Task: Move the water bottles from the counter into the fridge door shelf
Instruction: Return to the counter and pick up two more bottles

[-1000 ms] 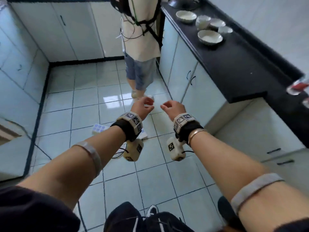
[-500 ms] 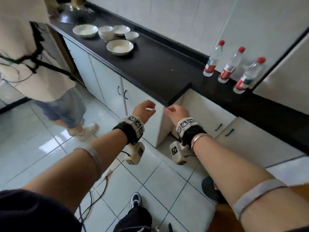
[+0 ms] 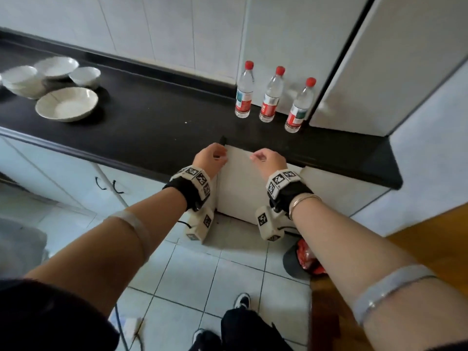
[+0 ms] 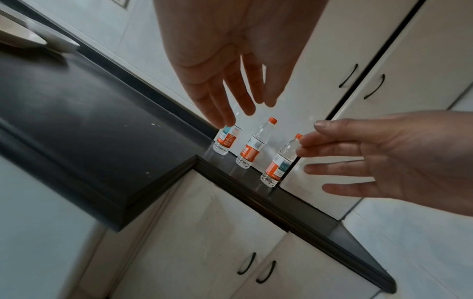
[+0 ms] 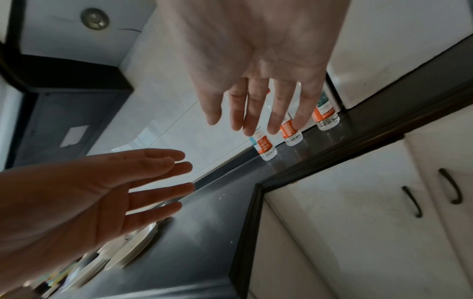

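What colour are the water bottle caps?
Red on all three water bottles; the head view shows it best.

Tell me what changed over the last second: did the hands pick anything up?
No. The person's view swung from the floor to the counter, so the three water bottles now stand straight ahead. Both hands came along in front, the left hand and the right hand, both empty with loose fingers. The bottles stayed upright in their row and the bowls stayed put.
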`<state>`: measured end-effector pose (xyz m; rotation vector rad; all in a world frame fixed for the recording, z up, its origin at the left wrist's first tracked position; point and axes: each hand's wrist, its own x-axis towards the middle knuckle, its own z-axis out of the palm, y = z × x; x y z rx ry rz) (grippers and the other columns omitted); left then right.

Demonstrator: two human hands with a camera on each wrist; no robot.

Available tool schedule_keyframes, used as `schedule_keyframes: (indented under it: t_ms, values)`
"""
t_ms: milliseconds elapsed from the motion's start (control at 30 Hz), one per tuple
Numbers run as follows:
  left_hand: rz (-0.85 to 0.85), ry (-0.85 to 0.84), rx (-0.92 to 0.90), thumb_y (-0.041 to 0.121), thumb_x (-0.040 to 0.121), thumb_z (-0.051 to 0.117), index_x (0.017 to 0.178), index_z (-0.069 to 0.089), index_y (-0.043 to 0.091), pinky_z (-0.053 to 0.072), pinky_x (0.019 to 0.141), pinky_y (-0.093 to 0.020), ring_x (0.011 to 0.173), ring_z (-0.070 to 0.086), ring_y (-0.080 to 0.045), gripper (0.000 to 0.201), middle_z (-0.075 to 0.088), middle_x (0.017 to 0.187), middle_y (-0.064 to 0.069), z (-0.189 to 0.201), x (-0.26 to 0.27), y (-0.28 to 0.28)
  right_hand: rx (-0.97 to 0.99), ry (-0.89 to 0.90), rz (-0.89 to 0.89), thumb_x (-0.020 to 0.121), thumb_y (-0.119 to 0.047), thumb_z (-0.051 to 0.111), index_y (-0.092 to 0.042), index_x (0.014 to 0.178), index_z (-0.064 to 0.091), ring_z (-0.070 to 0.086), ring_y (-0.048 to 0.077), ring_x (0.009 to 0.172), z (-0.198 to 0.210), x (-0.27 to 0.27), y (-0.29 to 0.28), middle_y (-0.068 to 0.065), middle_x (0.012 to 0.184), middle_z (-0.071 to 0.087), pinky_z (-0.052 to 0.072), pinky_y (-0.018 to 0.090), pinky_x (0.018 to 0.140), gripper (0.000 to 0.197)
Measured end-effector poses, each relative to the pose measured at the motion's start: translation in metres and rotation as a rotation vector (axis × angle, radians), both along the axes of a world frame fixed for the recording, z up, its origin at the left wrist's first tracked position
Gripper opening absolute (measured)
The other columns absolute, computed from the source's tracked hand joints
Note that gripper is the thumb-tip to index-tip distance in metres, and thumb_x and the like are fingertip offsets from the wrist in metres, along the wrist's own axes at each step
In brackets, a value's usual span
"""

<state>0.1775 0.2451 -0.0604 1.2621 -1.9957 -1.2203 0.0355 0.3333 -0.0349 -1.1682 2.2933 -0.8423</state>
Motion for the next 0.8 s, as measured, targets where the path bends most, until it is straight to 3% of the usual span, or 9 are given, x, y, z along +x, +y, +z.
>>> schedule_keyframes:
  t_ms: [200,500,667,800]
  values:
    - [-0.07,0.022,0.009,0.01,0.084,0.061,0.104,0.063,0.01,0.048,0.096,-0.033,0.103,0.063,-0.023,0.021,0.068,0.109,-0.008,-0.005,-0.055,-0.045,-0.009,-0.001,-0.093,0.089,-0.028,0.058,-0.009,0.103,0.067,0.062,0.019,0.106,-0.009,-0.045,-0.035,0.006,0.109,0.07,0.041,0.024,0.089,0.025]
    - [-0.105,-0.015,-0.003,0.013,0.085,0.061,0.113,0.058,0.012,0.046,0.079,-0.026,0.094,0.063,-0.016,0.028,0.065,0.113,-0.004,0.011,-0.153,-0.128,-0.079,-0.016,-0.122,0.089,-0.027,0.061,-0.008,0.116,0.059,0.059,0.02,0.112,-0.007,-0.135,-0.119,0.006,0.121,0.064,0.041,0.025,0.095,0.033]
    - [-0.064,-0.018,0.0,0.014,0.082,0.065,0.12,0.052,0.012,0.048,0.091,-0.031,0.106,0.062,-0.023,0.04,0.063,0.119,-0.007,0.009,-0.195,-0.18,-0.094,0.0,-0.124,0.087,-0.029,0.062,-0.008,0.118,0.055,0.057,0.024,0.113,-0.007,-0.175,-0.168,0.007,0.123,0.061,0.041,0.029,0.092,0.038]
    - [0.014,-0.023,0.004,0.015,0.08,0.068,0.133,0.039,0.016,0.047,0.098,-0.037,0.116,0.056,-0.024,0.061,0.056,0.128,-0.008,0.007,-0.216,-0.224,-0.115,-0.021,-0.178,0.084,-0.026,0.067,-0.007,0.124,0.047,0.055,0.024,0.116,-0.01,-0.197,-0.205,0.009,0.128,0.057,0.038,0.026,0.089,0.049]
